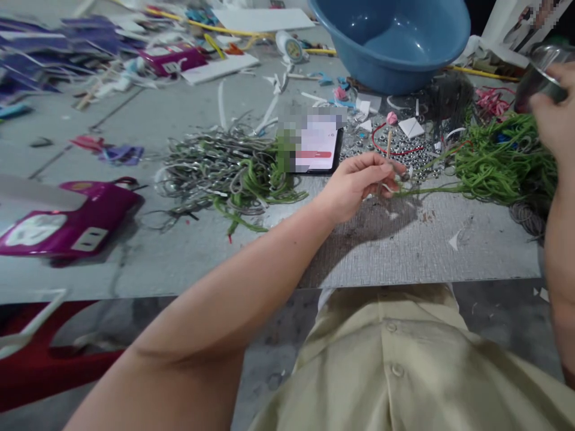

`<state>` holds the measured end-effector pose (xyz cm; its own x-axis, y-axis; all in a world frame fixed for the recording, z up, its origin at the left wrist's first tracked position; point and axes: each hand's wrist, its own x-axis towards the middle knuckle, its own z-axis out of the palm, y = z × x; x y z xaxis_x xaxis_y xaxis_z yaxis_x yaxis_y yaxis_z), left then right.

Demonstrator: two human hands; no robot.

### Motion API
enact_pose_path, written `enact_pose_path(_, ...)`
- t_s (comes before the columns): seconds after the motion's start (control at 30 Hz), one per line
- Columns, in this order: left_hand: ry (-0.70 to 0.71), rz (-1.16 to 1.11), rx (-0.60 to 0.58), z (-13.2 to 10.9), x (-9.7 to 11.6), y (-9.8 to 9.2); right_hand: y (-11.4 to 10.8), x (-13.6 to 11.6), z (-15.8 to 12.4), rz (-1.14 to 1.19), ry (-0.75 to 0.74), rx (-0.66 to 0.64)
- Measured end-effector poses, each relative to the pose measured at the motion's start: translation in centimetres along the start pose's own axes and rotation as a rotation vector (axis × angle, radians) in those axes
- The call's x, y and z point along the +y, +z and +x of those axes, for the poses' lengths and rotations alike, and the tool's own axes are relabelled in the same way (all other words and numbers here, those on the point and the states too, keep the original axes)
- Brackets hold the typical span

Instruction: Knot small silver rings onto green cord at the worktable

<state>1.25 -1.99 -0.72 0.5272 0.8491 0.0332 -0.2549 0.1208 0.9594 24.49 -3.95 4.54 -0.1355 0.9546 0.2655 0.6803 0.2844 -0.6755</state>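
My left hand [359, 182] is closed in a pinch on a thin wooden stick [389, 143] with a small pink tip, held upright over the grey board [404, 239]. A green strand [431, 189] runs from those fingers to the pile of green strands [503, 158] on the right. My right hand [554, 114] is at the right edge, raised, with fingers wrapped round a shiny metal cup [541, 75]. Small silvery beads [404, 152] lie spread just beyond the left hand.
A phone [318, 149] lies lit behind a tangle of grey and green strands [224, 173]. A blue basin [395, 39] stands at the back. Magenta packages [67, 224] lie at the left, with purple cards and paper scraps beyond. A red stool [40, 365] shows below the table.
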Motion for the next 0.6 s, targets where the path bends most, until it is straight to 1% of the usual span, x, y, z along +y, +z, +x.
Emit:
enact_pose_path(0.13,0.045,-0.058,-0.028,-0.2,0.0,0.1,0.0,-0.4,-0.5,0.042,-0.011,-0.094)
enact_pose_path(0.2,0.072,-0.081,-0.050,-0.3,0.0,0.2,1.0,-0.6,-0.5,0.038,-0.017,-0.185)
enact_pose_path(0.27,0.084,-0.089,-0.076,-0.4,0.0,0.2,2.4,-1.1,-0.5,0.015,-0.017,-0.330)
enact_pose_path(0.3,0.082,-0.084,-0.086,-0.4,0.0,0.3,3.0,-1.4,-0.5,0.008,-0.012,-0.377)
enact_pose_path(0.37,0.066,-0.058,-0.085,-0.4,-0.1,0.3,3.7,-1.9,-0.3,-0.011,0.038,-0.419)
enact_pose_path(0.4,0.058,-0.038,-0.072,-0.4,-0.1,0.3,3.5,-2.0,-0.1,-0.031,0.072,-0.415)
enact_pose_path(0.47,0.060,0.002,-0.026,-0.3,-0.1,0.2,2.3,-1.9,0.5,-0.089,0.154,-0.353)
enact_pose_path(0.5,0.068,0.020,0.002,-0.3,-0.1,0.1,1.2,-1.7,0.9,-0.088,0.218,-0.239)
enact_pose_path(0.53,0.077,0.036,0.028,-0.2,-0.1,0.1,-0.1,-1.4,1.3,-0.093,0.298,-0.061)
enact_pose_path(0.57,0.086,0.053,0.052,-0.1,-0.1,0.0,-1.5,-1.0,1.5,-0.176,0.413,0.130)
enact_pose_path(0.6,0.092,0.075,0.070,0.0,-0.1,-0.1,-3.1,-0.5,1.6,-0.226,0.386,0.253)
